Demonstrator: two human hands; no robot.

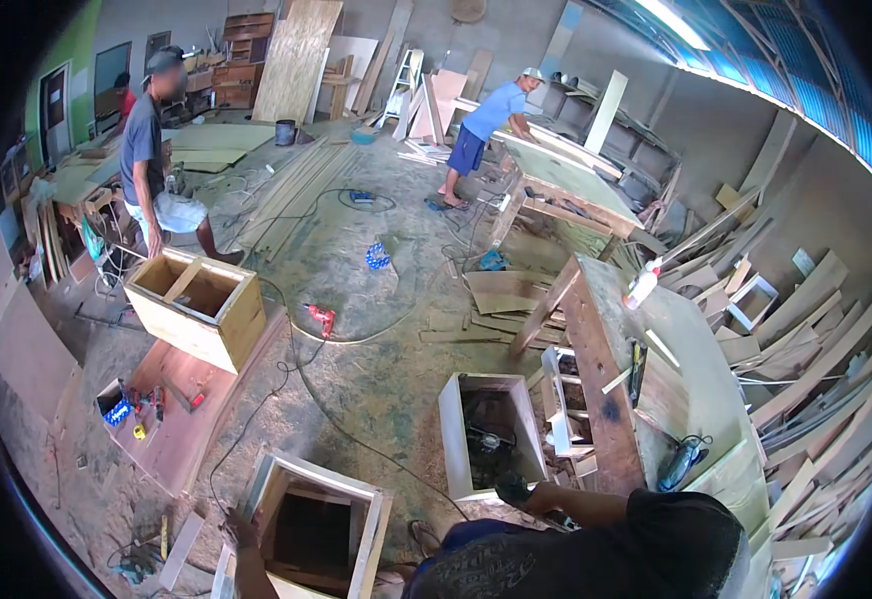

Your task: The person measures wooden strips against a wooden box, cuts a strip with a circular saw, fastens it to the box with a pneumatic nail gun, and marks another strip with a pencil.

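At the bottom left, my left hand point(239, 529) rests against the left edge of an open wooden cabinet box point(376, 519), its fingers curled at the frame. My right hand point(536, 497) is beside me, closed around a dark, rounded-ended tool point(512, 487); my arm and the angle hide what kind it is. Just beyond that hand stands a second open wooden box point(450, 419), with a dark power tool point(491, 439) seen inside it.
A third box point(191, 334) stands on a reddish board point(161, 454) at left. A red drill point(322, 319) and cables lie on the dusty floor. To the right is a workbench point(596, 349) with a glue bottle point(642, 285). Co-workers point(491, 120) stand farther back.
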